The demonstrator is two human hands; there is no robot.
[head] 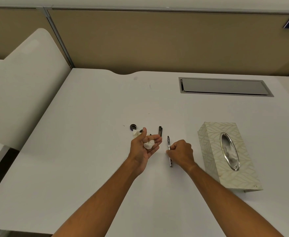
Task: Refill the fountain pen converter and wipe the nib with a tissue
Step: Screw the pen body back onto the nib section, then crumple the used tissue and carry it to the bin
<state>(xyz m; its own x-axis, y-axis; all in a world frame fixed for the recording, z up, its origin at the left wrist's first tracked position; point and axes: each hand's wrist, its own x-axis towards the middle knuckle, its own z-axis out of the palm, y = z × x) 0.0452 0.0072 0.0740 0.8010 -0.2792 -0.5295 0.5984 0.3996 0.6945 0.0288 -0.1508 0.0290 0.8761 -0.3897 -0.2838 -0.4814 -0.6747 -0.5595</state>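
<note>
My right hand [181, 153] is closed around the fountain pen's front section with its converter [169, 147], nib pointing away from me. My left hand [144, 146] is palm up just left of it, fingers loosely curled around a crumpled white tissue [148, 144]. Behind the left hand lies more crumpled tissue [135, 133], and something small and dark shows beside it, mostly hidden by my thumb. A dark round bottle cap [133, 127] lies on the desk beyond. A black pen part [160, 131] lies between the hands, farther back.
A leaf-patterned tissue box [213, 151] with a silver oval opening stands to the right of my right hand. A metal cable tray lid [224, 86] sits in the white desk [89, 151] at the back right. A beige partition wall backs the desk.
</note>
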